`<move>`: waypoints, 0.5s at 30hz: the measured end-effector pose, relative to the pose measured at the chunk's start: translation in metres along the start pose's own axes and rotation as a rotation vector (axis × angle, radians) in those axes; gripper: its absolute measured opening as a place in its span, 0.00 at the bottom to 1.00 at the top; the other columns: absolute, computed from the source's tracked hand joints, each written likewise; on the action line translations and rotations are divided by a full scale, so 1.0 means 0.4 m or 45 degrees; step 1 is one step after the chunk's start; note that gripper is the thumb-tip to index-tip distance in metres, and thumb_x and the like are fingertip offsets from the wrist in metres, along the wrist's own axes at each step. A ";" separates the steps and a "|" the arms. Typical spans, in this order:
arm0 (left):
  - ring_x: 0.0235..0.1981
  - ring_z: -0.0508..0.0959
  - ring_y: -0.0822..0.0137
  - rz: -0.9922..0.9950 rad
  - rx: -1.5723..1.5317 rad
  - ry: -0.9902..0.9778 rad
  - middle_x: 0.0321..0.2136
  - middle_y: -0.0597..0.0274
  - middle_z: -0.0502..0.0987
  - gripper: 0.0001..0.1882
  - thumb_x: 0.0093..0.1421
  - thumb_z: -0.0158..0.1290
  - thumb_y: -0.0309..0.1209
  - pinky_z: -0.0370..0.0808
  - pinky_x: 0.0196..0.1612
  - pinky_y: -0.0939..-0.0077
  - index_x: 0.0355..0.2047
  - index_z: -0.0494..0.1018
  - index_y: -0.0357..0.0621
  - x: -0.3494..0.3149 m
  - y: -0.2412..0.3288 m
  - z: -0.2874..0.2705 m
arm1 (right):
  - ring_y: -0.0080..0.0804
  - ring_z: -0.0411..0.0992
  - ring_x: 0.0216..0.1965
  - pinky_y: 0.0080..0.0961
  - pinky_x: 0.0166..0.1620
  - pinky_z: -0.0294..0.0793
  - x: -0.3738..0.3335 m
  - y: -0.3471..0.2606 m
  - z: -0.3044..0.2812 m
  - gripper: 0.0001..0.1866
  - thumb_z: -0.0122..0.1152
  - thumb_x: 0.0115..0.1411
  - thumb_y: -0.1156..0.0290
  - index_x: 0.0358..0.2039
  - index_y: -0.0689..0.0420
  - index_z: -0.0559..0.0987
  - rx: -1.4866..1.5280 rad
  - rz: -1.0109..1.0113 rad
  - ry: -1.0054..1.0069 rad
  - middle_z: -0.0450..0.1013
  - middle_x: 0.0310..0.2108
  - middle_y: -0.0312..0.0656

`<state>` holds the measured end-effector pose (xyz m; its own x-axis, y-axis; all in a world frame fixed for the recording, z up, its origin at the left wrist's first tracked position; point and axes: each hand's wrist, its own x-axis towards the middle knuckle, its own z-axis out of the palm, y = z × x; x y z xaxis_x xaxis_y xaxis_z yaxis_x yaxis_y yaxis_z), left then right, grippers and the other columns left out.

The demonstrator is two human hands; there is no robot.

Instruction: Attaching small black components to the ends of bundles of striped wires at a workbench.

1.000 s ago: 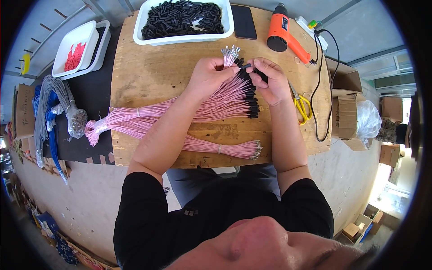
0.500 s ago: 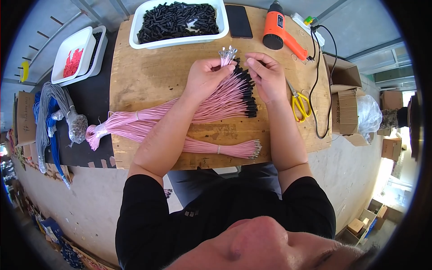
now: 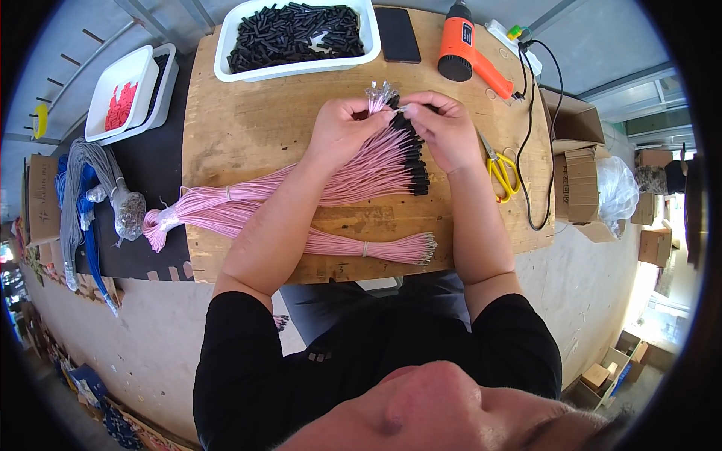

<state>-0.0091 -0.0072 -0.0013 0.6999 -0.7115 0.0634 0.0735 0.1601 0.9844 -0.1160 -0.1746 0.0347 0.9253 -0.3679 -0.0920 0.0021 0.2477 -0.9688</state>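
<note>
My left hand (image 3: 340,134) is closed around a bunch of pink wires (image 3: 353,169), whose silvery metal terminals (image 3: 382,92) stick up above the fingers. Close beside it, my right hand (image 3: 445,134) pinches a small pale wire end at the left fingertips; its exact shape is mostly hidden. Below the hands, many wires in this bundle fan out to the right and end in black sleeves (image 3: 418,169). Nearer to me lies a second pink wire bundle (image 3: 376,249), tied with a band, with bare metal ends.
A white tray (image 3: 219,60) of short black tubes stands at the back beside a dark phone (image 3: 401,34). To the right lie an orange heat gun (image 3: 460,49), yellow-handled scissors (image 3: 502,179) and a black cord (image 3: 553,180). Grey wires (image 3: 94,161) and a box of red pieces (image 3: 98,113) sit left.
My right hand has moved left and its fingertips now meet those of my left hand, pinching a wire end. The left hand has barely moved.
</note>
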 end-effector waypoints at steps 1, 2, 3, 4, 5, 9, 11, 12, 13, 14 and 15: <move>0.26 0.72 0.83 -0.008 -0.007 0.026 0.26 0.71 0.80 0.09 0.61 0.61 0.27 0.69 0.29 0.85 0.37 0.82 0.33 0.001 0.001 0.000 | 0.15 0.62 0.25 0.12 0.27 0.59 0.006 -0.009 -0.014 0.10 0.60 0.64 0.77 0.45 0.65 0.79 0.294 0.052 -0.033 0.73 0.31 0.34; 0.26 0.72 0.83 -0.015 -0.016 0.048 0.26 0.70 0.80 0.08 0.61 0.61 0.27 0.69 0.29 0.86 0.37 0.82 0.33 0.002 0.005 0.004 | 0.17 0.64 0.26 0.13 0.28 0.61 0.013 -0.020 -0.035 0.11 0.57 0.65 0.77 0.46 0.66 0.78 0.586 0.102 -0.061 0.73 0.32 0.36; 0.26 0.72 0.83 -0.014 -0.018 0.044 0.26 0.70 0.80 0.08 0.61 0.61 0.27 0.69 0.29 0.86 0.37 0.82 0.33 0.002 0.011 0.006 | 0.21 0.64 0.32 0.11 0.30 0.61 0.030 -0.004 -0.068 0.16 0.50 0.67 0.79 0.54 0.67 0.71 0.812 0.114 -0.084 0.69 0.39 0.41; 0.26 0.72 0.83 -0.064 -0.045 0.055 0.26 0.70 0.79 0.08 0.61 0.61 0.26 0.68 0.29 0.86 0.37 0.81 0.32 0.000 0.023 0.007 | 0.21 0.64 0.32 0.11 0.30 0.61 0.040 0.001 -0.080 0.16 0.50 0.67 0.79 0.54 0.67 0.71 0.813 0.113 -0.084 0.69 0.39 0.41; 0.25 0.71 0.83 -0.113 -0.072 0.065 0.25 0.70 0.79 0.08 0.61 0.61 0.26 0.67 0.28 0.87 0.36 0.81 0.32 0.000 0.030 0.008 | 0.22 0.64 0.32 0.11 0.31 0.62 0.047 0.006 -0.090 0.17 0.48 0.66 0.80 0.55 0.68 0.70 0.900 0.152 0.045 0.69 0.39 0.42; 0.25 0.71 0.83 -0.098 -0.107 0.065 0.25 0.70 0.78 0.08 0.61 0.61 0.25 0.66 0.28 0.86 0.36 0.81 0.31 0.000 0.027 0.004 | 0.22 0.63 0.31 0.11 0.29 0.63 0.062 0.028 -0.102 0.17 0.47 0.67 0.81 0.56 0.69 0.68 1.000 0.192 0.144 0.69 0.39 0.44; 0.25 0.70 0.83 -0.123 -0.099 0.064 0.25 0.70 0.78 0.07 0.61 0.61 0.25 0.66 0.27 0.86 0.36 0.81 0.32 0.000 0.027 0.005 | 0.21 0.63 0.30 0.11 0.28 0.63 0.063 0.039 -0.114 0.16 0.47 0.68 0.79 0.56 0.69 0.68 0.992 0.164 0.073 0.69 0.38 0.43; 0.25 0.70 0.83 -0.122 -0.099 0.064 0.25 0.70 0.78 0.07 0.61 0.61 0.25 0.66 0.27 0.86 0.36 0.81 0.32 0.000 0.029 0.006 | 0.20 0.63 0.29 0.11 0.26 0.62 0.063 0.043 -0.120 0.16 0.48 0.69 0.78 0.56 0.68 0.68 0.984 0.136 0.002 0.69 0.38 0.43; 0.25 0.71 0.83 -0.136 -0.103 0.067 0.25 0.70 0.78 0.07 0.61 0.61 0.25 0.66 0.27 0.86 0.37 0.81 0.32 0.000 0.031 0.006 | 0.20 0.63 0.29 0.11 0.26 0.62 0.061 0.041 -0.117 0.16 0.48 0.69 0.78 0.56 0.68 0.68 0.984 0.136 0.002 0.69 0.38 0.43; 0.25 0.71 0.83 -0.149 -0.108 0.070 0.25 0.70 0.78 0.07 0.61 0.61 0.25 0.66 0.28 0.86 0.37 0.81 0.32 0.000 0.032 0.007 | 0.20 0.63 0.27 0.11 0.25 0.61 0.058 0.038 -0.113 0.15 0.50 0.69 0.76 0.54 0.68 0.70 0.896 0.117 0.014 0.70 0.35 0.42; 0.25 0.71 0.83 -0.149 -0.107 0.070 0.25 0.70 0.78 0.07 0.61 0.61 0.25 0.66 0.28 0.86 0.37 0.81 0.32 0.000 0.032 0.007 | 0.19 0.64 0.26 0.11 0.23 0.59 0.054 0.035 -0.108 0.15 0.53 0.68 0.74 0.53 0.67 0.72 0.807 0.098 0.025 0.71 0.33 0.41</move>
<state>-0.0100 -0.0071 0.0116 0.7207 -0.6905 -0.0622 0.2146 0.1369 0.9671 -0.1123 -0.2178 0.0094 0.9247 -0.3428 -0.1657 0.1655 0.7539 -0.6358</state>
